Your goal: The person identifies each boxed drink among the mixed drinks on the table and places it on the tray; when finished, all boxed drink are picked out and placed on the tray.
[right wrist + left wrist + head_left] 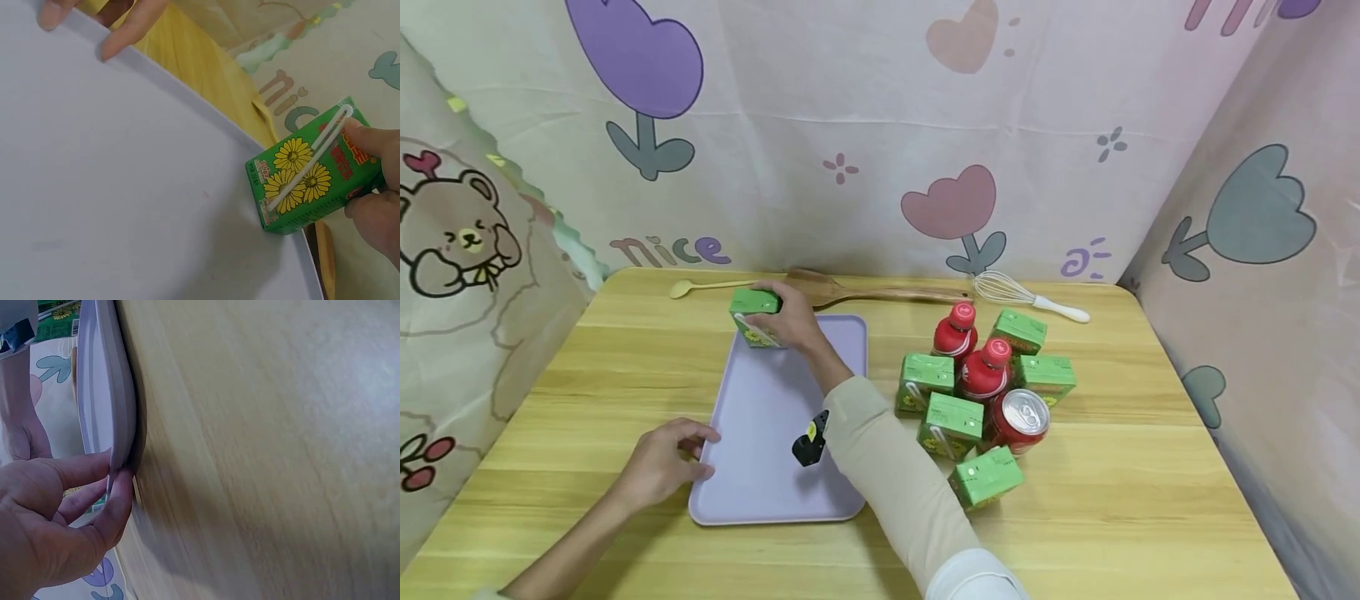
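Observation:
My right hand point(792, 317) grips a green juice box point(756, 302) at the far left corner of a pale purple tray point(760, 433). In the right wrist view the juice box point(306, 169) shows yellow flowers and a white straw, with its lower end at the tray's rim. My left hand point(662, 462) is at the tray's left edge. The left wrist view shows its fingers point(84, 469) pinching the tray's rim point(125, 394). A black device with a yellow mark point(809, 442) sits at my right wrist, above the tray.
Right of the tray stand several green juice boxes point(951, 417), two red-capped bottles point(985, 371) and a red can point(1021, 417). Along the table's back edge lie a yellow spoon point(681, 288), a wooden spatula point(887, 294) and a whisk point(1030, 298). A patterned cloth point(775, 167) hangs behind.

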`<action>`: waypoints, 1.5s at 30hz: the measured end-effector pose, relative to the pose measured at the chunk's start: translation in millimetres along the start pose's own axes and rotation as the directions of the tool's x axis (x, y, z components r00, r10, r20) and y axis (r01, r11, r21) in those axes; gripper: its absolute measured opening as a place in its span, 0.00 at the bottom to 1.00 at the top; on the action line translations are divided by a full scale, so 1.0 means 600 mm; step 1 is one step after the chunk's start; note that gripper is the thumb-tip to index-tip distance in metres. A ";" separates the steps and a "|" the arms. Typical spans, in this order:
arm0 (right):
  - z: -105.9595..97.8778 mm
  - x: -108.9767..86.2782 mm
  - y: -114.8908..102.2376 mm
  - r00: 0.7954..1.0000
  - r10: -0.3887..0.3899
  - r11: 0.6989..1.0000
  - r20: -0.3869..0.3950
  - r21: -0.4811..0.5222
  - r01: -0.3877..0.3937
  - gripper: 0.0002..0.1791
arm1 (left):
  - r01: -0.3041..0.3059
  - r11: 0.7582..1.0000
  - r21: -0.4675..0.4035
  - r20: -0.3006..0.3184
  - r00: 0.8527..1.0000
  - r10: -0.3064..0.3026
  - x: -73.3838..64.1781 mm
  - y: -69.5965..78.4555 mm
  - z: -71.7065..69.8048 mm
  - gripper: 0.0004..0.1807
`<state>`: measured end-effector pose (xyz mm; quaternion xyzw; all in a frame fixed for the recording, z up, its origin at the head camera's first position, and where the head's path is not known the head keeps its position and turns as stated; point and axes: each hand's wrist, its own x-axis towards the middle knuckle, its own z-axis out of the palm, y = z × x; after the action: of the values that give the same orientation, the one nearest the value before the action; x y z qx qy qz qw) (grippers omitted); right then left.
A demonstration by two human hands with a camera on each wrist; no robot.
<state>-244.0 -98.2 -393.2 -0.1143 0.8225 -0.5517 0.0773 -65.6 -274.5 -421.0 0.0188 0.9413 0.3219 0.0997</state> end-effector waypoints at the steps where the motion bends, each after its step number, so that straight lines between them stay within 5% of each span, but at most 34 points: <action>1: 0.000 0.001 0.002 1.000 0.002 1.000 0.004 -0.002 -0.002 0.26 | 0.002 1.000 0.002 0.003 1.000 -0.002 0.000 -0.001 0.000 0.21; 14: 0.000 0.005 -0.003 0.998 -0.009 0.996 0.060 -0.091 0.014 0.29 | 0.001 1.000 -0.003 0.006 1.000 -0.001 0.001 -0.001 0.000 0.21; 20: 0.004 -0.009 -0.021 0.999 -0.021 0.973 -0.029 -0.231 0.013 0.40 | 0.008 1.000 -0.014 0.007 1.000 -0.008 -0.001 0.002 0.002 0.22; 26: -0.001 -0.029 -0.050 0.994 -0.024 0.968 -0.103 -0.252 -0.003 0.44 | 0.001 1.000 -0.015 0.008 1.000 -0.001 -0.001 0.002 0.004 0.21; 37: -0.023 -0.100 -0.106 0.984 -0.042 0.979 -0.173 -0.204 0.006 0.45 | -0.012 1.000 -0.017 0.002 1.000 0.012 0.004 0.004 0.001 0.20; 45: -0.048 -0.188 -0.140 0.981 -0.192 0.964 -0.022 -0.193 0.185 0.44 | -0.013 1.000 -0.013 0.018 1.000 0.013 0.004 -0.003 -0.003 0.21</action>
<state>-134.4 -72.4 -304.4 -0.1877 0.8583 -0.4776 -0.0035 -68.3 -276.7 -421.2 0.0273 0.9381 0.3285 0.1063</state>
